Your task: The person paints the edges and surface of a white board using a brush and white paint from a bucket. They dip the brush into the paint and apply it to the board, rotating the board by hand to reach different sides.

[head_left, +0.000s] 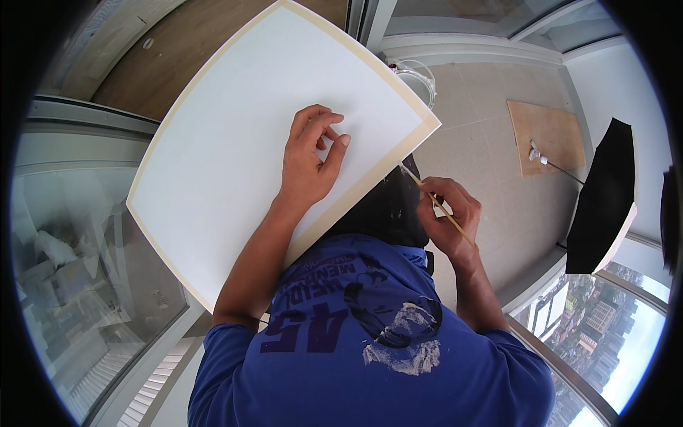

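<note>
The fingers of the right hand (449, 213) are closed in a pen-like grip on a thin wooden-handled brush (454, 222), whose pale tip points up and to the left and shows just beside the right-hand edge of the white board (220, 128); contact cannot be confirmed, nor whether the tip is loaded. The fingers of the left hand (313, 153) are loosely curled, thumb and forefinger apart, with nothing seen between them; the hand is over the board's white face, touch undetermined. Step in hand, as judged: brushwork at or near the board's cream border (411, 146), the face itself showing no evident marks. The next move would appear to call for a steady right wrist, the tip led along the edge, and the left hand bracing the board. The right wrist is bent inward, its forearm rising from the lower right; the left forearm lies diagonally across the board's lower part. The board stands tilted before the blue shirt (320, 384), partly covering the dark trousers (380, 210).
</note>
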Available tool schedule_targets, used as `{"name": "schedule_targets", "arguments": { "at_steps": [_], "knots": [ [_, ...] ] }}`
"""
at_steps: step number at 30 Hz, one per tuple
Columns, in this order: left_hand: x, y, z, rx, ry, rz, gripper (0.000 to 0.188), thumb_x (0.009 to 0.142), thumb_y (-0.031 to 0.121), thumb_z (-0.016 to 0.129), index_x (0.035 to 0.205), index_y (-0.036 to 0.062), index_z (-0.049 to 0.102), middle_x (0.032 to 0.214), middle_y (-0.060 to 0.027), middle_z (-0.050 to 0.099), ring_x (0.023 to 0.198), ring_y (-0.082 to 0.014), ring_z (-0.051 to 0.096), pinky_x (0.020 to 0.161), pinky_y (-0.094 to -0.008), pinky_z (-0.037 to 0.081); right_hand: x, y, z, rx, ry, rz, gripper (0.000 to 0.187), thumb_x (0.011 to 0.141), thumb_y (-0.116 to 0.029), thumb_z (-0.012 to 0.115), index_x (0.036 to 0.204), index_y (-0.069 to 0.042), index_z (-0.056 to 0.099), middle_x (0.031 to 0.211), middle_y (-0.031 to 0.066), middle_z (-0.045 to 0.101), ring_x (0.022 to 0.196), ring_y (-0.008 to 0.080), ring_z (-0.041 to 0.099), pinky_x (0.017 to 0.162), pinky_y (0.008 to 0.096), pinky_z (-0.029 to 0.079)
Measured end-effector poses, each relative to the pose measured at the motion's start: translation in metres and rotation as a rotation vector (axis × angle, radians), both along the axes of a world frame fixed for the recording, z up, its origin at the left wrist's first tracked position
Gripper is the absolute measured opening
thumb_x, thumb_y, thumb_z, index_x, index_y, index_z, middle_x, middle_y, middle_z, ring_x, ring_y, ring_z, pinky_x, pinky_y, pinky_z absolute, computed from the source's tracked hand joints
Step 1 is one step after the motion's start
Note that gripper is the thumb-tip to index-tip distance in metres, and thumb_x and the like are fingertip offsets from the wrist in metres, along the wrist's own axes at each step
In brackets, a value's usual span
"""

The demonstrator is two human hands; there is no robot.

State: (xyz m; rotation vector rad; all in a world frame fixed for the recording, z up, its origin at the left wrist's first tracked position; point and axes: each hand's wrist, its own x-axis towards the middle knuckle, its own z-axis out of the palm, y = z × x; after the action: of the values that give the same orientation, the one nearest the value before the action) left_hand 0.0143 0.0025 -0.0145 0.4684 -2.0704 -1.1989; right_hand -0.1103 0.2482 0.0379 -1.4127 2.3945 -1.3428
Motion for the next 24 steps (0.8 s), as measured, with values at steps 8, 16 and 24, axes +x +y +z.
{"name": "schedule_targets", "arguments": {
  "at_steps": [8,16,24],
  "knots": [
    [0.000,0.000,0.000,-0.001,0.003,0.003,0.027,0.098,0.001,0.075,0.124,0.0027,0.072,0.134,-0.0142,0.064,0.086,-0.0138,0.070,0.074,-0.0294,0.052,0.006,-0.004,-0.001,-0.020,0.065,0.079,0.024,0.079,0.010,0.074,0.101,0.000,0.072,0.093,0.0154,0.077,0.082,0.0303,0.078,0.072,0.0369,0.062],
    [0.000,0.001,0.000,0.006,0.006,0.003,0.026,0.098,0.001,0.075,0.124,0.0027,0.072,0.134,-0.0144,0.064,0.087,-0.0137,0.070,0.074,-0.0295,0.052,0.009,-0.004,0.002,-0.032,0.050,0.071,0.026,0.078,0.011,0.075,0.101,0.000,0.072,0.093,0.0160,0.076,0.081,0.0309,0.077,0.072,0.0375,0.062],
    [0.000,-0.001,-0.002,-0.001,0.008,-0.003,0.028,0.097,0.005,0.077,0.124,0.0032,0.072,0.132,-0.0153,0.063,0.086,-0.0164,0.070,0.072,-0.0316,0.052,0.011,-0.005,0.001,-0.014,0.027,0.089,0.022,0.081,0.010,0.074,0.100,0.000,0.072,0.092,0.0156,0.076,0.079,0.0304,0.077,0.071,0.0373,0.062]
  ]
}}
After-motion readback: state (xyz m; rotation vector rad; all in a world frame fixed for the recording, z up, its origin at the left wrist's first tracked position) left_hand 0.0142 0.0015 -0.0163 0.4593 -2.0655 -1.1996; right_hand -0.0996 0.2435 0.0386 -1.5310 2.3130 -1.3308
